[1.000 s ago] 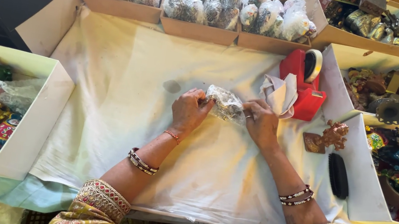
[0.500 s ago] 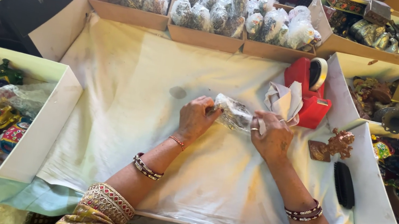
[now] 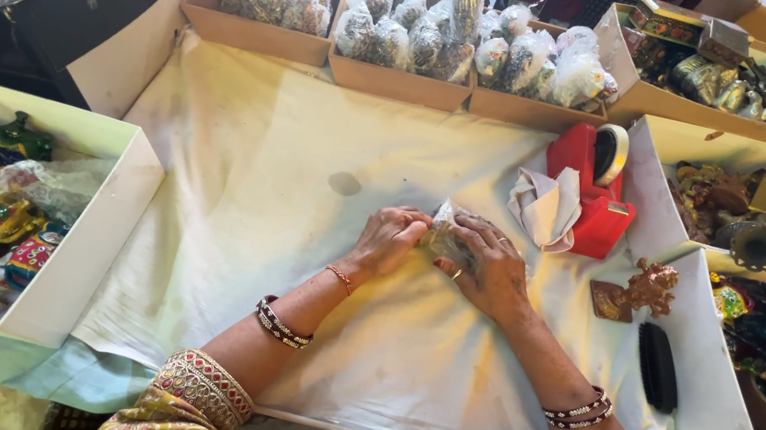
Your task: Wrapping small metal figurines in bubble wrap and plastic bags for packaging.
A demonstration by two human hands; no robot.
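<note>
From where I watched, both hands had come together on the white cloth (image 3: 280,230) spread over the counter; a second before, they had held the small clear-wrapped packet (image 3: 443,224) raised between them with its plastic plainly showing, and now they had drawn in over it until little more than a crumpled tip of wrapping stood out; I judged that the packet had been pressed down and was being folded or closed, rather than merely held up. My left hand (image 3: 386,242) was curled, its fingertips pinching the near edge of the packet; my right hand (image 3: 488,269) lay arched over the far side, fingers bent and covering most of it; neither was open, both had hold of the same packet. The packet sat on the cloth near the middle of the counter, just left of the crumpled pale paper (image 3: 543,207) and the red tape dispenser (image 3: 592,188), which had not been touched; a small brown figurine (image 3: 637,289) and a black brush (image 3: 657,366) lay well to the right of my wrist; cardboard trays of wrapped pieces (image 3: 450,38) stood along the far edge, and a white box of painted figures (image 3: 77,230) on the left; what the packet held, I could not tell.
</note>
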